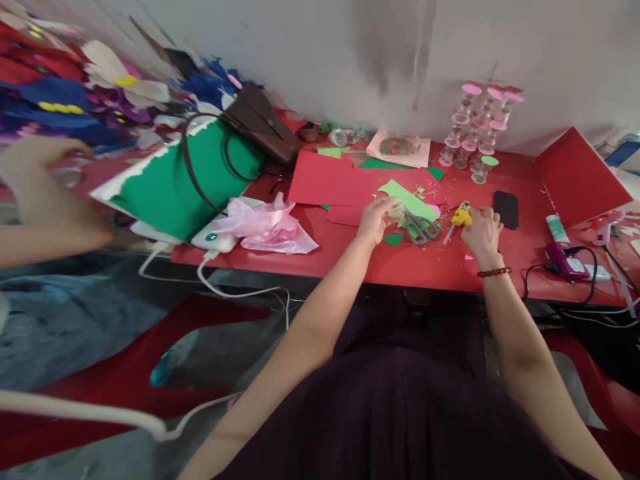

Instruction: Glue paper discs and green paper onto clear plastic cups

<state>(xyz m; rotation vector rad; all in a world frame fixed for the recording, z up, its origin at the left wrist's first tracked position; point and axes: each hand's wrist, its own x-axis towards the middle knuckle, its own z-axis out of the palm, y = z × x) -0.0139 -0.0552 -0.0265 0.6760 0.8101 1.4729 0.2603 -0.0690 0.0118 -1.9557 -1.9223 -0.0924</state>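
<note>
I have the left hand [374, 221] pinching a small pale round piece [396, 210] just above the grey-handled scissors [423, 229] and the light green paper [407, 200]. My right hand [483, 235] is at the yellow glue gun [462, 213], fingers against its near side; I cannot tell whether they are closed around it. The black phone [507, 209] lies just beyond that hand, on the red table [425, 267]. I judge this as a handling step, piece in one hand, tool at the other. Any move from here calls for a steady pinch, a sure hold on the gun, and clearance from the scissors.
</note>
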